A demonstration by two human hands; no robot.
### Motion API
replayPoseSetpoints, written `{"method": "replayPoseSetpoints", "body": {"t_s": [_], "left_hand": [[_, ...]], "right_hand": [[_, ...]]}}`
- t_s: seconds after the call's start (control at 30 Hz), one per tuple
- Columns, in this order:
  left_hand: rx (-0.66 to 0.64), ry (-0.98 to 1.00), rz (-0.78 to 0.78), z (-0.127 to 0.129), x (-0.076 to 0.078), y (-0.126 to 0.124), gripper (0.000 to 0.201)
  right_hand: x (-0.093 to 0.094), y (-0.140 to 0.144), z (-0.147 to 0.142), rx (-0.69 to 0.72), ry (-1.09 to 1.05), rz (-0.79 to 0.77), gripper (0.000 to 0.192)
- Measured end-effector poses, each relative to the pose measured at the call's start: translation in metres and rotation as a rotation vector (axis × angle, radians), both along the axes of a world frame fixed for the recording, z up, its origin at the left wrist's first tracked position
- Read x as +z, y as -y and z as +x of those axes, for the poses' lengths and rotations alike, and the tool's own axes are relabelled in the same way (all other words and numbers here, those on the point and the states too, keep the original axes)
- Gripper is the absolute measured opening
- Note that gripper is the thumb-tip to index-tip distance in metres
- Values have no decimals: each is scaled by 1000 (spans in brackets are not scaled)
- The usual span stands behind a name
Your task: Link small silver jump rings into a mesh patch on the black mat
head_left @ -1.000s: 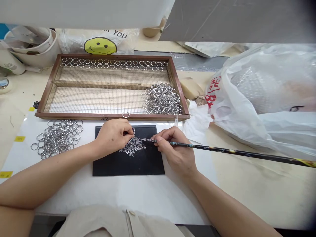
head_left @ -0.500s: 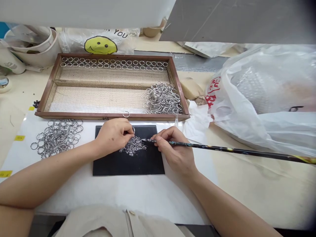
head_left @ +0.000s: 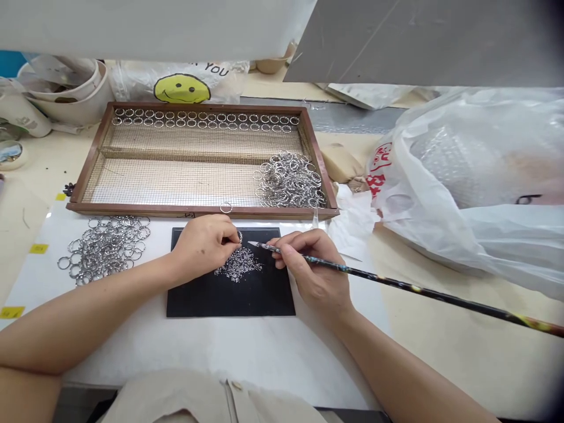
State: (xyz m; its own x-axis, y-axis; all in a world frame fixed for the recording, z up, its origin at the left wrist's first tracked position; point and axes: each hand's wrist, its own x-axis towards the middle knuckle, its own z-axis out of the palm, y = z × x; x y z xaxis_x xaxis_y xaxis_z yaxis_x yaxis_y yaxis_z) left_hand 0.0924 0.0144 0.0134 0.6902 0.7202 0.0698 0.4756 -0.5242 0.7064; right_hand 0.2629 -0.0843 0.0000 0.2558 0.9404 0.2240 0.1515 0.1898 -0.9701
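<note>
My left hand [head_left: 207,247] is closed in a pinch over the black mat, gripping a small silver ring [head_left: 240,236] mostly hidden by the fingers. A heap of tiny sparkling stones [head_left: 239,264] lies on the black mat [head_left: 264,296] just under the fingertips. In my right hand [head_left: 315,264] is a long, thin, dark patterned picking pencil [head_left: 374,276] with a pale pointed tip. That tip is close to the ring but apart from it. One more silver ring [head_left: 226,207] rests on the near edge of the wooden tray.
Behind the mat stands a wooden mesh tray [head_left: 132,208], with two rows of rings [head_left: 202,120] at its back and a ring pile [head_left: 291,182] at right. Loose rings [head_left: 106,249] lie left. A white plastic bag [head_left: 462,176] is at right. Grey panels [head_left: 418,41] overhang.
The pencil tip has lifted from beside the stone heap towards the ring, and its rear end has dipped. My left hand keeps its pinch. The whole view has shifted slightly.
</note>
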Motion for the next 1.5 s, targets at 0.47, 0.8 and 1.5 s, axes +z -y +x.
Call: {"method": "replayPoseSetpoints", "body": {"t_s": [0.47, 0.8, 1.5], "left_hand": [[1, 4, 26, 0, -2, 0, 12], [-4, 5, 19, 0, -1, 0, 13], [-11, -10, 0, -1, 0, 0, 13]], "right_hand": [[-3, -1, -4, 38, 31, 26, 10], [-2, -1, -4, 25, 61, -10, 10], [-1, 4, 4, -51, 63, -137, 17]]}}
